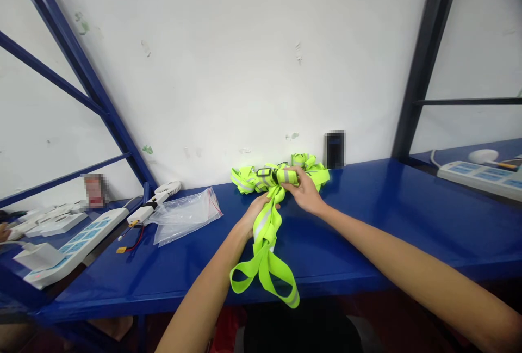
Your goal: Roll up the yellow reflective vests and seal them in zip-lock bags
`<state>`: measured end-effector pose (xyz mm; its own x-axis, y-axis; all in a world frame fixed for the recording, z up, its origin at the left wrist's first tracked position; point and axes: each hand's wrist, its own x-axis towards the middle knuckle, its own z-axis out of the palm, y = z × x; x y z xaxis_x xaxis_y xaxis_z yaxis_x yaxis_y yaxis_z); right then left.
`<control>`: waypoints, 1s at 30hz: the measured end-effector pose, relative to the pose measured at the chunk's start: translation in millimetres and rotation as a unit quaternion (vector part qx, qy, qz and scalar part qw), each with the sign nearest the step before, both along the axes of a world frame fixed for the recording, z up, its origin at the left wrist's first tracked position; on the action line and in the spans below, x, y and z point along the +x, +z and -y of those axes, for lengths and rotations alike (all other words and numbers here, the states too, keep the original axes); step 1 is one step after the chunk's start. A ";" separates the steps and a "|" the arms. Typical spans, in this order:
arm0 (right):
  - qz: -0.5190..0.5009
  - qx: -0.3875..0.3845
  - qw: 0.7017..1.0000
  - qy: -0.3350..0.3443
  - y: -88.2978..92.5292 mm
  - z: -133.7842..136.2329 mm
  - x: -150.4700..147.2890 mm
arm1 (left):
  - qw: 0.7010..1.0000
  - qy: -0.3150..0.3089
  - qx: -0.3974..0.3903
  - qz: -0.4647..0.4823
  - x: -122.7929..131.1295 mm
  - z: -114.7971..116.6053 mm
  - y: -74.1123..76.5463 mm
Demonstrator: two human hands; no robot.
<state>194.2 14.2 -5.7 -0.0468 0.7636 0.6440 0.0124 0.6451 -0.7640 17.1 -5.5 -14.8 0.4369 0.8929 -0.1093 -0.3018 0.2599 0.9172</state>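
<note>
A bundle of neon yellow reflective straps (267,222) with silver stripes and dark buckles is between my two hands, its loose loops hanging toward the table's front edge. My left hand (258,212) is closed around the gathered straps from the left and below. My right hand (302,190) grips a rolled part of the same straps near the black buckle, fingers wrapped over it. Behind my hands, more neon yellow straps (318,172) lie heaped against the wall; where the held bundle ends and this heap starts is hard to make out.
On the blue table (346,239) at left lie clear zip bags (185,216), a small white fan (168,189) and a connector with red and black wires (132,241). A dark upright device (335,149) stands by the wall. White power strips (77,247) lie on either side.
</note>
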 end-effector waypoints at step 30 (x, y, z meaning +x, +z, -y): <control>-0.055 -0.220 0.942 0.247 0.3 15.6 -12.1 | 0.992 0.109 0.068 -0.014 -3.7 6.0 0.5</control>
<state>182.1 -1.4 -5.4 -0.4169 0.8606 0.2924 -0.3018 0.1724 -0.9377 13.4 -11.4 -14.3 0.2300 0.9731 0.0095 -0.3121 0.0646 0.9478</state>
